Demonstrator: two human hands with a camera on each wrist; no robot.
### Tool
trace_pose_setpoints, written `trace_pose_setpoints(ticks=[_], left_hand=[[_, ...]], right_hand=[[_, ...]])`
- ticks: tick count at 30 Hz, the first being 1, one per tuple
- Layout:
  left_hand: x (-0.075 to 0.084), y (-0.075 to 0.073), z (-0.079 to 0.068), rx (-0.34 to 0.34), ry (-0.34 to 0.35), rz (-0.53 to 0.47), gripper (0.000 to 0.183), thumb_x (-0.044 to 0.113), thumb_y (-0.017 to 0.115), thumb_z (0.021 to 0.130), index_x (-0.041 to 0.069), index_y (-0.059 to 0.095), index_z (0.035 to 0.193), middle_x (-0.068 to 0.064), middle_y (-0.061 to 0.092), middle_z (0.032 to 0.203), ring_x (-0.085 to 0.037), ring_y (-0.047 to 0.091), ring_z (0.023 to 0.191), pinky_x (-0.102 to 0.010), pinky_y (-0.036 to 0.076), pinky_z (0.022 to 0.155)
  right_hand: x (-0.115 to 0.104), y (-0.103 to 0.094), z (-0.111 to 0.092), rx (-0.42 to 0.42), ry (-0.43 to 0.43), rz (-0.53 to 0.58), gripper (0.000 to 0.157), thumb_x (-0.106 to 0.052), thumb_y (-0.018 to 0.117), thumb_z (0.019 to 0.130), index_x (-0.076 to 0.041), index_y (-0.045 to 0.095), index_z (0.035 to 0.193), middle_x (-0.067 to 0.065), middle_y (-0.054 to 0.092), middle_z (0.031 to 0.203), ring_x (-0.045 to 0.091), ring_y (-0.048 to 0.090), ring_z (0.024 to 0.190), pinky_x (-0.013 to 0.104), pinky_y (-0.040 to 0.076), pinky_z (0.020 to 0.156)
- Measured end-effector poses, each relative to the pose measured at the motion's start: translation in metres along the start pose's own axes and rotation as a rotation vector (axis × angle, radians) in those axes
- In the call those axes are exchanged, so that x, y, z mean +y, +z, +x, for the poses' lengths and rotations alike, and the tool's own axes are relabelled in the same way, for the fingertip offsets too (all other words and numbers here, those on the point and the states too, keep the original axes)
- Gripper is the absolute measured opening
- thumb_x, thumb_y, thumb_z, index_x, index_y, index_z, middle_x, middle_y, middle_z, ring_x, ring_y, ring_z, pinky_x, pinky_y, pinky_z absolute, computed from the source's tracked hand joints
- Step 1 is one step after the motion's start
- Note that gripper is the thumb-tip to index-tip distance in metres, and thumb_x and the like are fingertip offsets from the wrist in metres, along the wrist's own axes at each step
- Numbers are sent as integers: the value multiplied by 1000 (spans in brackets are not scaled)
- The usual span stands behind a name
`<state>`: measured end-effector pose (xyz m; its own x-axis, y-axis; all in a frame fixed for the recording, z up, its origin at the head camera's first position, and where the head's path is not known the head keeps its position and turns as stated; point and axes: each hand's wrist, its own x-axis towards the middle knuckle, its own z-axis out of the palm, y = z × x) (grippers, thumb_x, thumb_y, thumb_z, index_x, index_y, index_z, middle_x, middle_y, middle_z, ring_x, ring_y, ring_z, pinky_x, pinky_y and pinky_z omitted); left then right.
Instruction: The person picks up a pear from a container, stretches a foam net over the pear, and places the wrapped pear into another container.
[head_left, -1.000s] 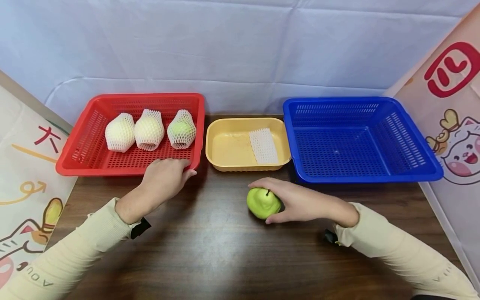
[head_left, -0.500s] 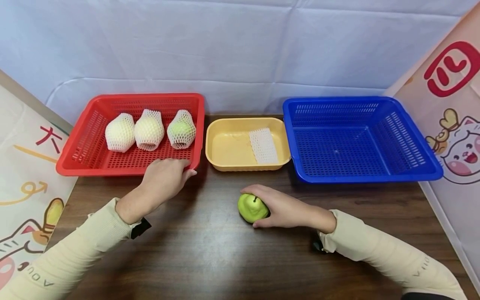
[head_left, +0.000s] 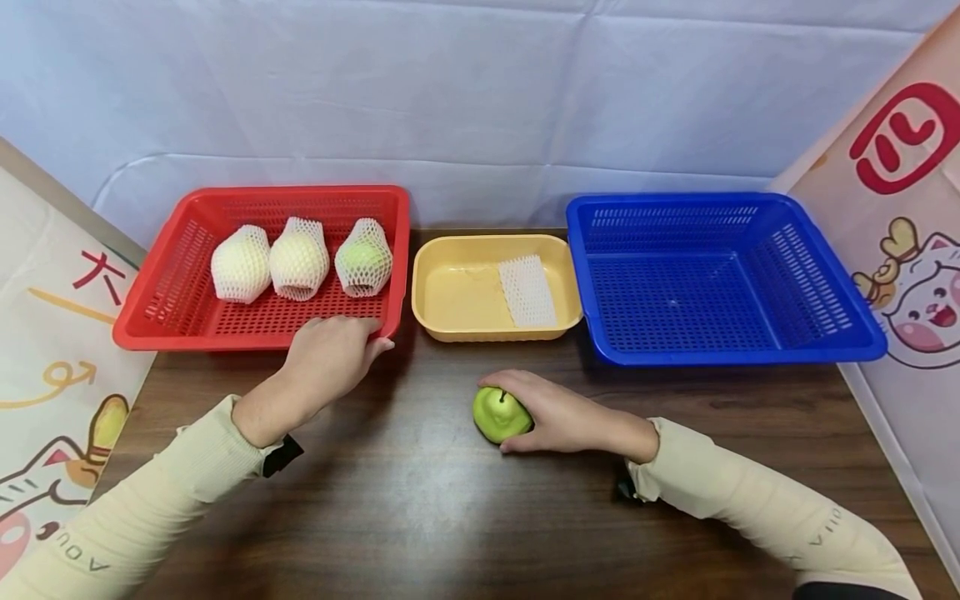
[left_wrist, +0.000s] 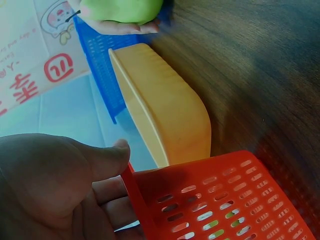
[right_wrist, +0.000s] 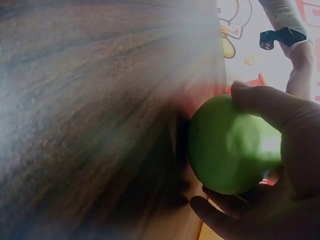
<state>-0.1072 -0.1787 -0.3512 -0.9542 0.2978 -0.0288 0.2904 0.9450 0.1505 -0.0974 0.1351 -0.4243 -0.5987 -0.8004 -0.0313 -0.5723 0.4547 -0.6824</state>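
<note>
My right hand holds a green pear with its stem up, fingers and thumb around its sides. It is in front of the yellow tray, at or just over the table; which of these I cannot tell. My left hand grips the rim of the red basket at its front right corner. In the left wrist view, the thumb lies on one side of that rim and the fingers on the other. Inside the basket sit three fruits in white foam nets, the rightmost netted fruit showing green.
Between the baskets stands a yellow tray with a flat white foam net in it. The blue basket is at the right. Dark wooden table spreads in front, and a pale cloth hangs behind.
My right hand has carried the pear left and slightly toward me, slowing in the last half second. The left hand keeps its grip on the red basket's rim.
</note>
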Motion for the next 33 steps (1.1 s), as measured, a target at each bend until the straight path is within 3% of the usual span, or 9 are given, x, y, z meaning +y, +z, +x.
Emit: trace_pose_setpoints(ticks=[23,33], left_hand=[[-1,4,-1,0,-9,-3,28,32,67,99,5,73,104,-18,74,90,-39,70,86,-53,51,67],[-1,3,0,12,-2,-5,28,33,67,99,6,74,102,-18,74,89,-39,70,85,-53,51,67]], right_hand=[[2,1,2,-2,54,28,82,-27,88,80,-1,45,146,17,53,140,31,50,131,50,43,108],[1,-9,-3,-27,64,28,86,-25,87,81,1,41,149,19,51,143,33,48,133,51,41,110]])
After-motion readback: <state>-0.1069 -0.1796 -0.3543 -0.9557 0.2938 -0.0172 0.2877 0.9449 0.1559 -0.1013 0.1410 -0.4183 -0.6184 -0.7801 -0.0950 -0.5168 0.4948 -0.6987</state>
